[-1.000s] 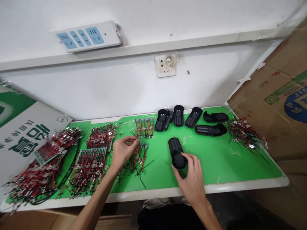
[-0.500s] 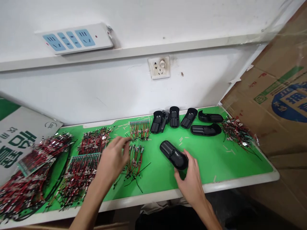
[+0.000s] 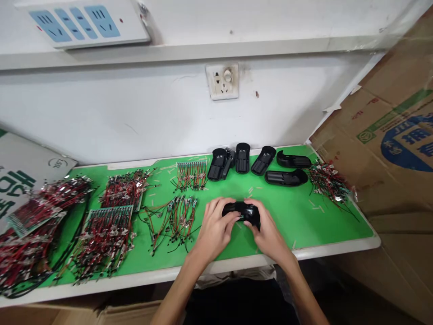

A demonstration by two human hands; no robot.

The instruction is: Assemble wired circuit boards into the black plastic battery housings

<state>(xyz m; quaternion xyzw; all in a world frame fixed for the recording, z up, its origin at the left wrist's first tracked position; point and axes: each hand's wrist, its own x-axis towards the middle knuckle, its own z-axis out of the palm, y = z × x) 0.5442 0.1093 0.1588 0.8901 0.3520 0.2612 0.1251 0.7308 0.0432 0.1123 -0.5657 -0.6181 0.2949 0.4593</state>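
Two clenched: left hand (image 3: pixel 215 229), right hand (image 3: pixel 269 229) | black plastic casing (image 3: pixel 241 211) | long axis sideways, wider end right

Your left hand (image 3: pixel 214 230) and your right hand (image 3: pixel 269 232) close together in front of you, fingers curled inward, palms facing each other, wrists low, bare forearms (image 3: pixel 179 293) converging from both sides

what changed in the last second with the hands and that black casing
The left hand left the loose wires and came across to the black plastic housing, already under the right hand. Both hands now grip it, turned sideways. The other black housings and wire bundles stayed put.
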